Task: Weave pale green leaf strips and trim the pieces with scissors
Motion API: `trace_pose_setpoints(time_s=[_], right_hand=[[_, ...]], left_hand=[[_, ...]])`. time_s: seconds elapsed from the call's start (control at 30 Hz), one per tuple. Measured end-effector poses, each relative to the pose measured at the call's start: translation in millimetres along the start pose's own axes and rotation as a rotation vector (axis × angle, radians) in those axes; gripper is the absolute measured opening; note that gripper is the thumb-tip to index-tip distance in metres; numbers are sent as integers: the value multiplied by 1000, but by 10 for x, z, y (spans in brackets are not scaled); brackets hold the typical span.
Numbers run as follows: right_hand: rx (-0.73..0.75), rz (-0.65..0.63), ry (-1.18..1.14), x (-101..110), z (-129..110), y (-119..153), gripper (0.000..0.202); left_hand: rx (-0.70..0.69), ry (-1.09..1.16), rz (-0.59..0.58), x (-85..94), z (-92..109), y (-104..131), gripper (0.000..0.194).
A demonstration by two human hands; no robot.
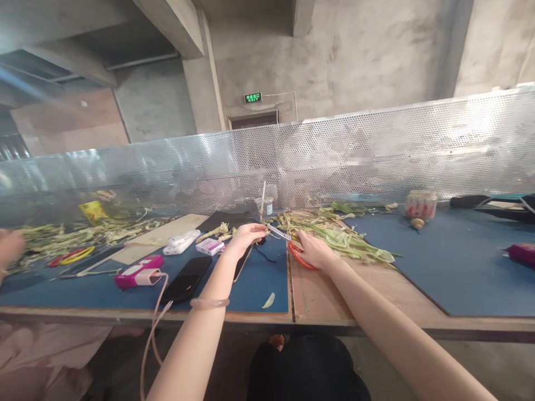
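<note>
Red-handled scissors (pixel 296 255) are gripped in my right hand (pixel 314 250), their metal blades pointing left. The blade tips reach the fingertips of my left hand (pixel 247 237), which are drawn together in a pinch; what they hold, if anything, is too small to make out. Pale green husk-like leaves (pixel 349 236) lie in a heap behind and right of my right hand. Just left of my left hand are some knobbly pale stalk pieces (pixel 219 231). A single leaf scrap (pixel 269 301) rests on the blue mat (pixel 251 295) near the table edge.
A black phone (pixel 187 278), a magenta box (pixel 137 272) with a cable and a white device (pixel 181 242) lie to the left. A plastic cup (pixel 266 207) stands behind my hands, a jar (pixel 420 204) at right. A perforated metal screen (pixel 359 161) closes the back. Another person's hand (pixel 10 245) is far left.
</note>
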State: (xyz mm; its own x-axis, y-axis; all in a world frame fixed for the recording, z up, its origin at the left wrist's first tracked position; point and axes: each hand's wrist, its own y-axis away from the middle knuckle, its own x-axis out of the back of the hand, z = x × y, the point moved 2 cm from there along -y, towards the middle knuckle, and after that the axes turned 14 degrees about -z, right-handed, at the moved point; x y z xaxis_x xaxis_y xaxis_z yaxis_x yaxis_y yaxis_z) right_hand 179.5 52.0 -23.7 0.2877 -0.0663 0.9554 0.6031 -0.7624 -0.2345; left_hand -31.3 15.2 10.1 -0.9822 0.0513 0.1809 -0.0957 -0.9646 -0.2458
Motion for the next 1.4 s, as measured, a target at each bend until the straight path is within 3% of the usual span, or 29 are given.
trace_pose_setpoints(time_s=[0.33,0.53,0.7,0.87,1.07,1.4], right_hand=[[-20,-12,91,10,-47,-8,31],[-87,153,69,42,-64,-15,32],[2,127,47,53,-123,30,37],[21,183,39,23,-111,24,40],[-41,123,-7,-9,-59,-7,45],[-8,63,-38,31,-99,25,42]], left_hand=[[21,14,21,54,-50,-47,27],[-10,85,23,29,-15,-42,28],[-13,81,20,30,-7,-29,23],[-29,85,-20,32,-28,-14,23],[-49,70,-50,33,-41,-17,25],[-52,-2,-57,49,-40,-21,28]])
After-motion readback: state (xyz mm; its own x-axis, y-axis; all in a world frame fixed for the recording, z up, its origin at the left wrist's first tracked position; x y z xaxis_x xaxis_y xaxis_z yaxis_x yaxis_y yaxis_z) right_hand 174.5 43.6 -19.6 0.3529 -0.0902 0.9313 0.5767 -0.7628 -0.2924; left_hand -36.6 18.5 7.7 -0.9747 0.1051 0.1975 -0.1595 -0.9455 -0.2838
